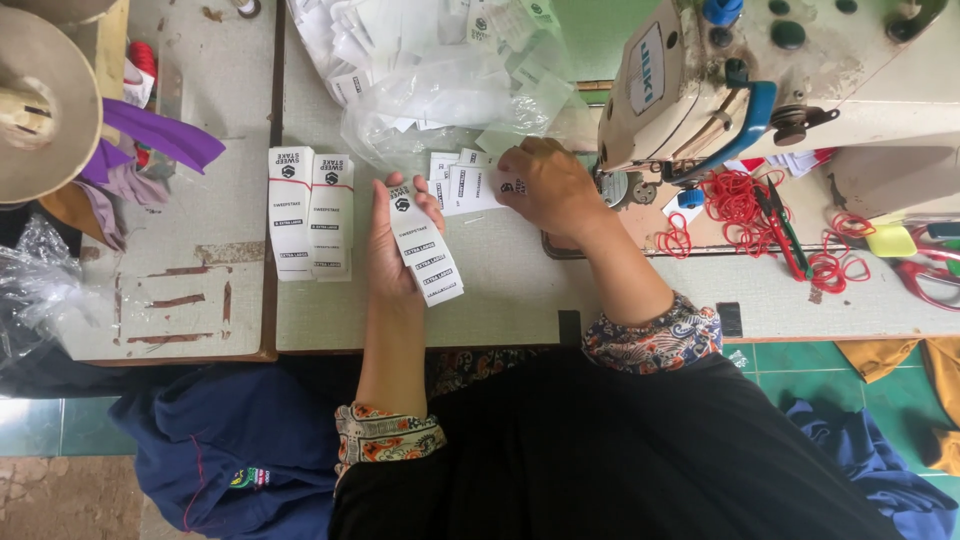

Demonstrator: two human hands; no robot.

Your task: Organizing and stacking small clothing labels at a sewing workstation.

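The left hand (388, 245) holds a stack of white labels (427, 248), fingers wrapped around it so the stack stays neat and free of the counter (500, 290). The stack's long side runs from up near the thumb down toward the counter's front edge, tilted a bit to the right. The right hand (545, 185) rests on loose labels (462, 183) spread out just beside the sewing machine (680, 90), fingers bent and pressing one, so it is easy to pick. Two tied bundles (310, 212) lie flat near the counter's left edge, long sides pointing front to back.
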